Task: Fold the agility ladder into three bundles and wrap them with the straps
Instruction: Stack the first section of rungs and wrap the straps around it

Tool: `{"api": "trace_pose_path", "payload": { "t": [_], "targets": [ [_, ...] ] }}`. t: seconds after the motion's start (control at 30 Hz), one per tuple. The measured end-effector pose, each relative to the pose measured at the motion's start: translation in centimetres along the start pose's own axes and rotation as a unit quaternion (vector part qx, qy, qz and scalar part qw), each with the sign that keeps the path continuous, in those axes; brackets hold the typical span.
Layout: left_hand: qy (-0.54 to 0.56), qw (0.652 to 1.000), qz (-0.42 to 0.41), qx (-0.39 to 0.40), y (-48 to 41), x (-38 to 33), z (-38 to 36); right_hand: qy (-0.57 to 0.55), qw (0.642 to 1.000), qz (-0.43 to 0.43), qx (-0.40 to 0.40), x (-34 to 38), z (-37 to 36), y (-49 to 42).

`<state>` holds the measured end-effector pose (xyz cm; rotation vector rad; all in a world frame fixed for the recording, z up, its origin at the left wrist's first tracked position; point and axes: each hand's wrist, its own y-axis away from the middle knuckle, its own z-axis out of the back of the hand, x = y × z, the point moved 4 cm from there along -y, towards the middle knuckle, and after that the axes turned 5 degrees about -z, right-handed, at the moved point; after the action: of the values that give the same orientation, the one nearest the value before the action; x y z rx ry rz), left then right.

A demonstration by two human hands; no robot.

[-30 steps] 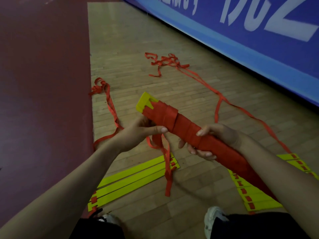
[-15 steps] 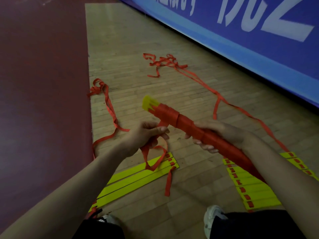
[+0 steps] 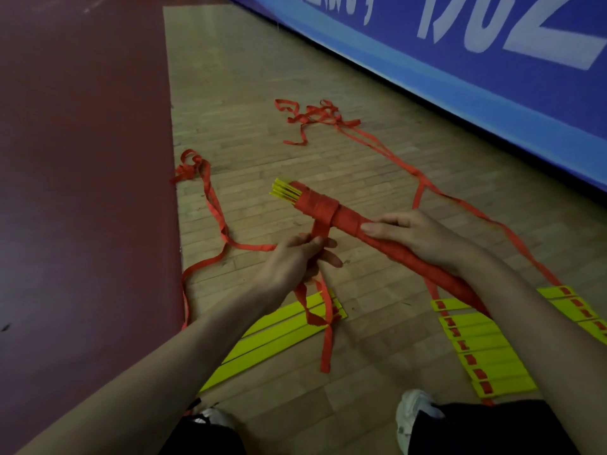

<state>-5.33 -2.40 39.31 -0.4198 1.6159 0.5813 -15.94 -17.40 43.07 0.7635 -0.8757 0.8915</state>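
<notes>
A bundle of yellow ladder rungs wrapped in red strap [image 3: 323, 208] slants across the middle, its yellow ends poking out at the upper left. My right hand [image 3: 417, 236] grips the wrapped bundle around its middle. My left hand [image 3: 295, 261] pinches the loose red strap [image 3: 320, 229] that comes down from the bundle, and the strap's tail hangs below it. Two more stacks of yellow rungs lie on the floor: one [image 3: 279, 339] under my left forearm, another [image 3: 483, 349] at the right.
Loose red straps trail over the wooden floor [image 3: 249, 93], tangled in one heap [image 3: 312, 116] at the back and another [image 3: 192, 165] by the dark red floor area [image 3: 82, 159]. A blue banner [image 3: 460, 60] runs along the right. My white shoes [image 3: 414, 418] show at the bottom.
The bundle has turned and dropped lower, its yellow ends now seen edge-on. My left hand has pulled the strap down and taut from the bundle; my right hand has shifted its grip along the wrap.
</notes>
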Motion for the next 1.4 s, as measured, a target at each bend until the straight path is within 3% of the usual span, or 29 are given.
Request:
{"api": "trace_pose_path", "payload": {
  "t": [0.17, 0.4, 0.57, 0.7, 1.0, 1.27, 1.4],
  "targets": [
    [0.043, 0.997, 0.053, 0.046, 0.3, 0.3, 0.5, 0.003, 1.000, 0.031, 0.000, -0.3, 0.0, 0.3],
    [0.024, 0.997, 0.069, -0.014, 0.7, 1.1, 0.4, 0.118, 0.992, 0.024, -0.042, -2.2, -0.8, -0.1],
    [0.003, 0.999, 0.045, -0.016, 0.7, 1.4, -0.1, 0.279, 0.954, 0.034, -0.105, -1.6, -0.5, 0.1],
    [0.056, 0.994, 0.091, -0.004, 0.6, 1.5, -0.3, 0.347, 0.927, 0.051, -0.136, -1.0, -0.7, 0.5],
    [0.040, 0.997, 0.056, -0.025, 0.6, 1.7, -0.9, 0.386, 0.914, 0.059, -0.110, -0.8, -1.7, 0.5],
    [0.047, 0.997, 0.058, -0.034, 0.9, 1.1, -1.3, 0.464, 0.875, 0.077, -0.112, 0.2, -2.4, 0.6],
    [0.092, 0.990, 0.094, -0.054, 0.8, 0.2, -1.1, 0.489, 0.837, 0.200, -0.144, 0.1, -4.2, 0.9]
  ]
}}
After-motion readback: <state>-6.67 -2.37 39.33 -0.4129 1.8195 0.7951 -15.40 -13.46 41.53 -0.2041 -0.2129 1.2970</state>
